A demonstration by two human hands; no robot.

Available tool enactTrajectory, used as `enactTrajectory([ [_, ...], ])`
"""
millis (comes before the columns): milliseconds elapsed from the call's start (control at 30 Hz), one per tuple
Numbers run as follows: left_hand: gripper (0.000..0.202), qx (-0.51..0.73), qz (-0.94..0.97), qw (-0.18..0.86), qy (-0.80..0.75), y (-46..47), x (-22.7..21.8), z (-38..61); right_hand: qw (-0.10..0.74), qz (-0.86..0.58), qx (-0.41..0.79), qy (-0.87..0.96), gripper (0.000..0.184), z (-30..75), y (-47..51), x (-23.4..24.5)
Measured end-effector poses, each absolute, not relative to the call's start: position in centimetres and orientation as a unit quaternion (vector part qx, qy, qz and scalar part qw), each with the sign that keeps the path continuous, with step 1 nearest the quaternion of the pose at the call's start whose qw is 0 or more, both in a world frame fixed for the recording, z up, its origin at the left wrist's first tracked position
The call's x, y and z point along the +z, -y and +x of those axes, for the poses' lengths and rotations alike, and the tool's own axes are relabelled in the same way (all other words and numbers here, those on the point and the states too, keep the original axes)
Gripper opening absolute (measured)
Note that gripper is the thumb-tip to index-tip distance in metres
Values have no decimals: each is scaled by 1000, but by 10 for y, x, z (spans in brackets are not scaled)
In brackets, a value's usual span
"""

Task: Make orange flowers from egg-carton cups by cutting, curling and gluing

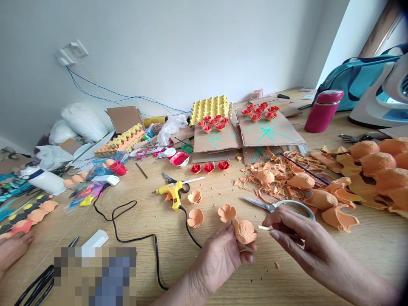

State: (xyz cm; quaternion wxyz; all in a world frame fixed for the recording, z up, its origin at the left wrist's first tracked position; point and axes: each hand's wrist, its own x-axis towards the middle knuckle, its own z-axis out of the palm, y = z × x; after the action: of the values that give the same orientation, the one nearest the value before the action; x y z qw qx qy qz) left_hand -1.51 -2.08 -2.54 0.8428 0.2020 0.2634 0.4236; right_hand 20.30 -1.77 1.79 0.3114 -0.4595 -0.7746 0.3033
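My left hand (219, 255) is closed around an orange egg-carton cup (245, 231), its rough rounded base turned up and petal-like flaps at the rim. In my right hand (293, 231) a thin white stick (264, 228) is pinched, its tip pointing at the cup but apart from it. Grey-handled scissors (274, 206) lie just behind my right hand. Behind my left hand are a cut flower-shaped cup (227, 212), another cup (195, 218) and a nested stack of cups (194, 196). A yellow hot glue gun (172, 194) lies on its side beside them.
Orange scraps (264, 174) and an egg tray (379, 170) fill the right. Red flowers (208, 167) stand behind, more on cardboard (270, 131). A black cord (156, 246) crosses the table. Another person's hand (17, 248) is at far left. A pink flask (324, 110) stands back right.
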Motion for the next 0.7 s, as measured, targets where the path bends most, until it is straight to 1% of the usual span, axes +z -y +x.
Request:
enactTrajectory([
  [200, 23, 471, 270, 788, -289, 24, -23, -15, 324, -463, 298, 769, 24, 203, 17, 12],
  [533, 26, 484, 384, 710, -338, 24, -20, -16, 345, -453, 305, 763, 18, 205, 17, 6],
  [633, 27, 489, 468, 639, -366, 23, -18, -17, 348, -456, 306, 760, 19, 204, 17, 4],
  [700, 21, 495, 557, 544, -387, 23, -18, -18, 349, -459, 308, 757, 19, 204, 17, 3],
])
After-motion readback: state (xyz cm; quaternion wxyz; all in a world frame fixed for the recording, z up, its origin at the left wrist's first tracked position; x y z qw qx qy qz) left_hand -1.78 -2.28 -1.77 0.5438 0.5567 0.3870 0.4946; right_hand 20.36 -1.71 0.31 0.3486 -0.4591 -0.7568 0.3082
